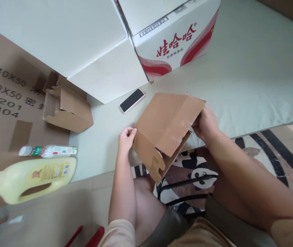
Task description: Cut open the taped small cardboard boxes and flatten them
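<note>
A partly folded brown cardboard box [165, 118] is held up between my two hands, tilted over the table's front edge. Its notched end flap hangs down towards my lap. My left hand [126, 139] pinches the box's left edge between thumb and fingers. At the right end, my right hand [206, 125] grips the cardboard, with its fingertips hidden behind or inside the folded panel. Just beyond the box, a phone [132, 100] lies on the pale green tablecloth.
White cartons with red print [177, 44] stand at the back. To the left are a small cardboard box [74, 111], a clear bottle [51, 151], a yellow jug [35, 180] and a large printed carton [4, 120]. A panda-patterned mat [203, 180] lies below.
</note>
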Demonstrator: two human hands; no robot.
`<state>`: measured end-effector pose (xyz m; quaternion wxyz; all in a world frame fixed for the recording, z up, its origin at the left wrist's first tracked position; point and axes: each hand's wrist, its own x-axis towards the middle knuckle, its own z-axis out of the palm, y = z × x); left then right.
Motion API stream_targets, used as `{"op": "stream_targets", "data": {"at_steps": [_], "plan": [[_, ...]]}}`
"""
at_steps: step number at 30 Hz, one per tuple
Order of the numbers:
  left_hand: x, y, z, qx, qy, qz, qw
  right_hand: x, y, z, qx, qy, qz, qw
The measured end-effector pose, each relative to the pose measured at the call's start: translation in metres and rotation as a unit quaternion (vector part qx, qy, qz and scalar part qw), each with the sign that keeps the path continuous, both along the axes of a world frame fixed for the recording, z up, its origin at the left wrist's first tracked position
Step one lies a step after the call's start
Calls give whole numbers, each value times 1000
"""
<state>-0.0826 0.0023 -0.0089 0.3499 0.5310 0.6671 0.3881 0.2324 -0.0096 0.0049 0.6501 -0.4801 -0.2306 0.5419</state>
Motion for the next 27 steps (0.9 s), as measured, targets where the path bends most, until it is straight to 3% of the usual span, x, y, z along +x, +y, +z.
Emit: {"op": "stream_targets", "data": {"at_steps": [6, 10, 12, 15, 19, 23, 27], "plan": [[-3, -1, -1, 34, -9, -2, 999, -3, -2, 9, 49, 11, -27, 998], [1, -9, 10, -13, -94, -82, 992, 0, -4, 13, 70, 24, -6, 997], [4, -12, 16, -46, -126, -94, 987, 2, -4, 11, 64, 41, 3, 997], [9, -13, 20, -64, -147, -63, 985, 2, -3, 5, 61, 58, 13, 996], [8, -7, 17, 3, -156, 23, 987, 1, 1, -2, 56, 50, 26, 997], [5, 0, 10, 106, -147, 125, 975, 1, -1, -6, 10, -35, 95, 995], [10, 0, 6, 119, -178, 132, 968, -3, -7, -9, 26, -132, 174, 975]]}}
